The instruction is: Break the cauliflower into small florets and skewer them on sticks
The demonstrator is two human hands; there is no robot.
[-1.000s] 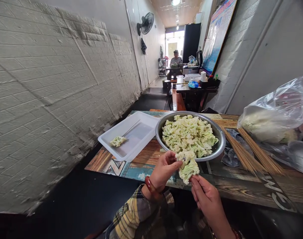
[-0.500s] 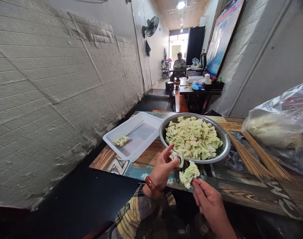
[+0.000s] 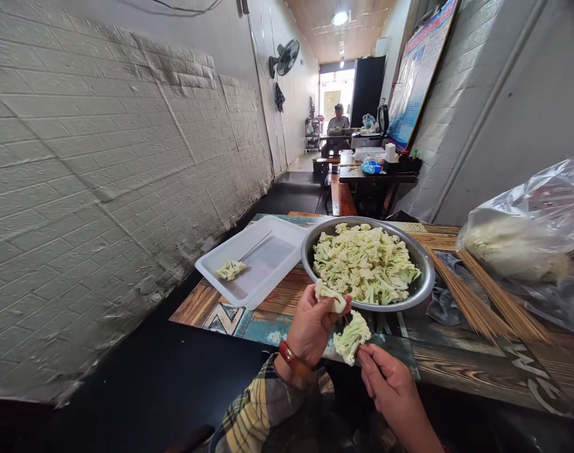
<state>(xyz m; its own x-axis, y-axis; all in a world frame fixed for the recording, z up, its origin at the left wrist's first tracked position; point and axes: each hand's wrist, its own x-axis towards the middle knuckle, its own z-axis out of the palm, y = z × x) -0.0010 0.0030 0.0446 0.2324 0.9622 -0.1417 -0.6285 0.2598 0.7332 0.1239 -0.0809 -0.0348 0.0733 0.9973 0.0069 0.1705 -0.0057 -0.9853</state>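
My left hand [image 3: 314, 321], with a reddish-brown bangle at its wrist, is closed round a pale cauliflower floret [image 3: 330, 296] at the near rim of the metal basin [image 3: 425, 289]. A second cauliflower floret [image 3: 353, 338] sits at the fingertips of my right hand [image 3: 388, 377], which are pinched together at its lower right side. Between the two florets shows a short bit of thin stick; the rest of it is hidden. Cut cauliflower [image 3: 366, 261] is heaped in the basin. Left of it, a white tray [image 3: 206, 272] holds a skewer [image 3: 256, 245] with cauliflower [image 3: 231, 270] at its near end.
Two bundles of bamboo skewers [image 3: 470, 302] lie right of the basin, over a dark grey cloth [image 3: 442, 305]. Beyond them stands a clear plastic bag [image 3: 527, 220] with cauliflower inside. A brick-patterned wall [image 3: 102, 189] runs along the left. Another person [image 3: 337, 123] sits far back.
My left hand's raised index finger has curled in round its floret, which has turned. My right hand and its floret have shifted slightly left and down. The view has tilted up a little.
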